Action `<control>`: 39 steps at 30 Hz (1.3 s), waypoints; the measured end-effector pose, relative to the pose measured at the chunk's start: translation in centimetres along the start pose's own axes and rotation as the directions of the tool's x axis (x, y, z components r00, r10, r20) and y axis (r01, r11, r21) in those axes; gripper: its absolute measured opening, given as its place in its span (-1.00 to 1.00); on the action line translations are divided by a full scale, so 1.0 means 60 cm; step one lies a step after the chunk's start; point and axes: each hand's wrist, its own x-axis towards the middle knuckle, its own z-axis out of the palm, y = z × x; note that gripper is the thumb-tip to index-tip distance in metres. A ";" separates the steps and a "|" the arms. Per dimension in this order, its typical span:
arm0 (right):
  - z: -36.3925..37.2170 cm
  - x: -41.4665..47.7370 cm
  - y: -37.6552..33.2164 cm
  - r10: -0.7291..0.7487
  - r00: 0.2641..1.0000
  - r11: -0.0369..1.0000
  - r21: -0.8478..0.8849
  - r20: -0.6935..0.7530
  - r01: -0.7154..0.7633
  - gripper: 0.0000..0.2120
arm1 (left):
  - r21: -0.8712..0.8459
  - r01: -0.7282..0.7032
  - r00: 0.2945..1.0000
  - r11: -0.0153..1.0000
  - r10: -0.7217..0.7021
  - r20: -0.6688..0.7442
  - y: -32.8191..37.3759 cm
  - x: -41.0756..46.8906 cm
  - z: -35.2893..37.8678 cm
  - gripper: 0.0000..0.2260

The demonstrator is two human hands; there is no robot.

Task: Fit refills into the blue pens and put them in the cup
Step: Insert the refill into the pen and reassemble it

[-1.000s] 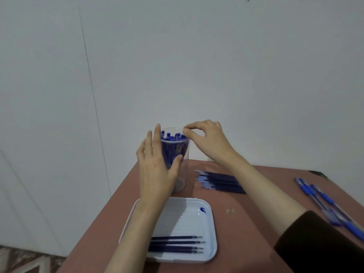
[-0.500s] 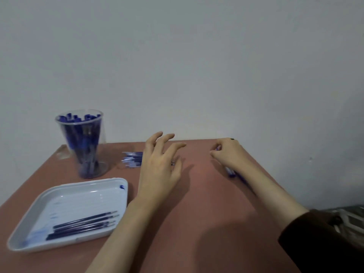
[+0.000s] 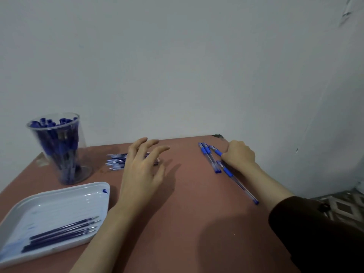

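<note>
Right hand (image 3: 239,156) curls on pens (image 3: 208,158) far right of the cup (image 3: 59,150), by the table (image 3: 197,213) edge; left hand (image 3: 141,172) spread, empty.

The cup (image 3: 59,154) at the table's (image 3: 197,223) far left corner is clear, glossy plastic. The tray (image 3: 59,201) at the near left edge is white plastic, smooth and shiny. The tabletop looks matt. The pens (image 3: 209,158) have clear plastic barrels, and the sleeve (image 3: 319,237) is dark cloth.

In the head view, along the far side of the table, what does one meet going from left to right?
Clear cup full of pens → pile of refills → left hand → loose blue pens lying side by side → right hand.
</note>
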 end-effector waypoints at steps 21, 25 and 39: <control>0.068 -0.136 -0.192 -0.678 0.702 0.584 0.419 -0.219 0.695 -0.84 | -0.413 0.513 0.855 0.752 -0.490 0.170 -0.065 0.003 -0.099 -0.88; 0.071 -0.133 -0.185 -0.677 0.715 0.580 0.471 -0.176 0.665 -0.87 | -0.397 0.479 0.878 0.783 -0.433 0.205 -0.058 0.001 -0.093 -0.84; 0.066 -0.133 -0.180 -0.649 0.750 0.678 0.352 -0.127 0.645 -0.75 | -0.375 0.521 0.853 0.767 -0.478 0.210 -0.067 0.004 -0.092 -0.92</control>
